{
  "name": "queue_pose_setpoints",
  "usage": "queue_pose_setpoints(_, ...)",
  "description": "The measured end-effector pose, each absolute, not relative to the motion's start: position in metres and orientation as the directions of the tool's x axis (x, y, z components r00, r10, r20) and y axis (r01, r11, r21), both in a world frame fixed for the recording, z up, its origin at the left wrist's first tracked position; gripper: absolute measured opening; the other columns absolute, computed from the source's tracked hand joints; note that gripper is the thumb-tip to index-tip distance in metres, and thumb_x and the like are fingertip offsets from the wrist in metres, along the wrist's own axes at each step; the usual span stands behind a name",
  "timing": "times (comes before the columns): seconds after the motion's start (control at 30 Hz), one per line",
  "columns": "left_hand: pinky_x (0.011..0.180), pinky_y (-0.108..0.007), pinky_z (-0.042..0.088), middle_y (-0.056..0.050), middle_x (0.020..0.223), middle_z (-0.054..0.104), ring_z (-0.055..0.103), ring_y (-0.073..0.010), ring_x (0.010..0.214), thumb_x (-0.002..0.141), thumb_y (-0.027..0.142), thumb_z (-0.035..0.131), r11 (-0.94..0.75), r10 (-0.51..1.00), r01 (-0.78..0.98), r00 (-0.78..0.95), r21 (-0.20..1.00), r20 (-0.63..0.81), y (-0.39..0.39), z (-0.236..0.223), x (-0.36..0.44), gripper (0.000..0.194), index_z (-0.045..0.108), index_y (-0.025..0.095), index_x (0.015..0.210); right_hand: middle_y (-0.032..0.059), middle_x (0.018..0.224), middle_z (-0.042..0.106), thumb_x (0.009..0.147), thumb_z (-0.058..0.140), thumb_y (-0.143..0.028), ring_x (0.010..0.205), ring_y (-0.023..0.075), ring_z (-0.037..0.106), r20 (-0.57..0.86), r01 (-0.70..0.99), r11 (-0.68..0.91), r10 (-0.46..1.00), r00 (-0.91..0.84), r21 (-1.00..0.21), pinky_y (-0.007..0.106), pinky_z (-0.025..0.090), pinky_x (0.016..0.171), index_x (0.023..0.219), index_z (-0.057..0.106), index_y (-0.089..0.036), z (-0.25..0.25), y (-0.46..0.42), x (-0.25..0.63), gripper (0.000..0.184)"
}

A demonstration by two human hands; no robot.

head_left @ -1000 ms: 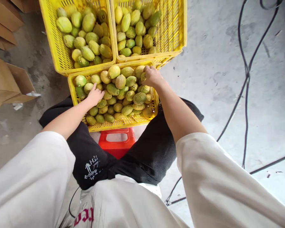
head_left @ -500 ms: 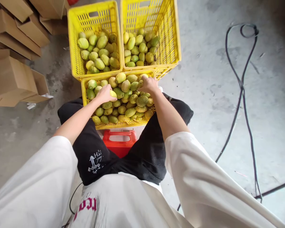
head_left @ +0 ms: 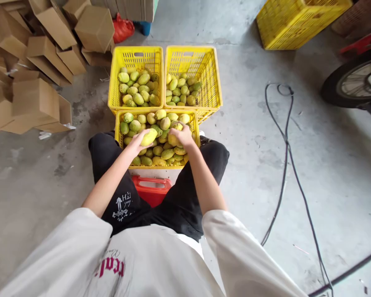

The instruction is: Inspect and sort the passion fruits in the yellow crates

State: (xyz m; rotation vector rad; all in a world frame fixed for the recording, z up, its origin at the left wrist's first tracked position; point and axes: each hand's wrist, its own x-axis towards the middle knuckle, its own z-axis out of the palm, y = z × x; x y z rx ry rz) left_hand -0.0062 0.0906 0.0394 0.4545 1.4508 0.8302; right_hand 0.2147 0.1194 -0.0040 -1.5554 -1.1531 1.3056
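A yellow crate full of green and yellow fruits that look like lemons stands between my knees. My left hand holds a yellow lemon over the left middle of the pile, its fingers curled around the near end. On the other side, my right hand has its fingers closed over another yellowish lemon, partly covered by the fingers. Both hands are just above the heap, a short gap apart.
Behind stand a left yellow crate and a right yellow crate, each part-filled with similar fruits. Cardboard boxes lie at left. A red plastic stool is under me. Black cable and a wheel are at right.
My right hand has moved from the crate's back right corner inward, now with a yellowish lemon. My left hand still holds its lemon, turned more into view. The camera view takes in more floor.
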Motion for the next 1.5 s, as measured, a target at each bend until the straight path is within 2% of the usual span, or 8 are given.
queue_pose_setpoints(0.1,0.088,-0.032,0.073,-0.01,0.107,0.085,0.086,-0.0247,0.107,0.103,0.046,0.087,0.688,0.653,-0.316,-0.124,0.653,-0.747,0.069,0.04,-0.012,0.026,0.079,0.022,0.109,-0.001,0.077,0.065,0.064,0.094,-0.056,0.077,0.0278,0.07,-0.423,-0.069,-0.419,0.905,0.046,-0.905,0.047,0.071,0.078,0.084,0.059,-0.031,-0.003,0.084,0.2,0.048)
queue_pose_setpoints(0.23,0.077,-0.026,0.072,-0.009,0.108,0.087,0.09,-0.024,0.1,0.109,0.053,0.078,0.66,0.613,-0.432,-0.166,0.616,-0.773,0.029,0.041,-0.023,0.032,0.08,0.024,0.122,-0.0002,0.075,0.071,0.061,0.1,-0.052,0.081,0.0325,0.079,-0.546,-0.304,-0.53,0.837,-0.035,-0.792,0.049,0.074,0.074,0.086,0.06,-0.032,0.0,0.05,0.196,0.051)
queue_pose_setpoints(0.47,0.102,-0.054,0.079,-0.014,0.118,0.09,0.087,-0.0414,0.134,0.098,0.057,0.064,0.671,0.598,-0.53,-0.027,0.518,-0.801,-0.047,0.046,-0.034,0.046,0.078,0.027,0.13,0.0029,0.082,0.077,0.068,0.096,-0.068,0.101,0.0398,0.087,-0.678,-0.612,-0.589,0.726,-0.113,-0.528,0.055,0.077,0.08,0.096,0.06,-0.032,0.006,-0.033,0.184,0.058)
queue_pose_setpoints(0.63,0.107,-0.063,0.078,-0.018,0.119,0.09,0.083,-0.0468,0.142,0.099,0.044,0.063,0.654,0.639,-0.524,-0.006,0.546,-0.77,-0.041,0.049,-0.028,0.051,0.077,0.023,0.143,0.0062,0.094,0.082,0.068,0.087,-0.055,0.116,0.0428,0.085,-0.671,-0.64,-0.618,0.711,-0.208,-0.457,0.058,0.075,0.092,0.101,0.063,-0.033,-0.004,-0.063,0.169,0.047)
queue_pose_setpoints(0.77,0.12,-0.053,0.074,-0.013,0.116,0.09,0.08,-0.0366,0.151,0.108,0.03,0.047,0.65,0.663,-0.483,-0.016,0.586,-0.749,-0.035,0.051,-0.023,0.048,0.079,0.023,0.144,0.0049,0.09,0.08,0.081,0.085,-0.052,0.097,0.0305,0.084,-0.716,-0.645,-0.604,0.687,-0.124,-0.468,0.039,0.074,0.078,0.107,0.073,-0.029,-0.013,-0.051,0.167,0.037)
queue_pose_setpoints(1.03,0.113,-0.043,0.075,-0.009,0.122,0.088,0.085,-0.0338,0.14,0.113,0.051,0.064,0.629,0.641,-0.504,-0.094,0.591,-0.762,-0.036,0.044,-0.014,0.029,0.075,0.025,0.119,-0.0015,0.094,0.079,0.086,0.09,-0.053,0.075,0.0185,0.074,-0.673,-0.716,-0.512,0.735,-0.08,-0.474,0.027,0.068,0.064,0.108,0.073,-0.031,-0.02,-0.052,0.167,0.036)
queue_pose_setpoints(1.37,0.111,-0.047,0.076,-0.011,0.103,0.089,0.091,-0.0348,0.127,0.116,0.037,0.046,0.549,0.596,-0.74,0.021,0.389,-0.803,-0.031,0.036,-0.011,0.041,0.074,0.018,0.139,0.0114,0.105,0.086,0.091,0.066,-0.046,0.123,0.0387,0.084,-0.689,-0.814,-0.427,0.724,-0.047,-0.394,0.059,0.072,0.11,0.108,0.074,-0.026,-0.022,-0.048,0.16,0.028)
queue_pose_setpoints(1.5,0.106,-0.043,0.077,-0.011,0.109,0.091,0.089,-0.0345,0.133,0.113,0.026,0.049,0.526,0.627,-0.741,0.007,0.417,-0.779,-0.032,0.028,-0.009,0.036,0.074,0.02,0.138,0.0082,0.101,0.084,0.1,0.069,-0.053,0.121,0.0373,0.084,-0.667,-0.826,-0.37,0.745,0.01,-0.425,0.057,0.075,0.104,0.107,0.074,-0.028,-0.025,-0.046,0.158,0.027)
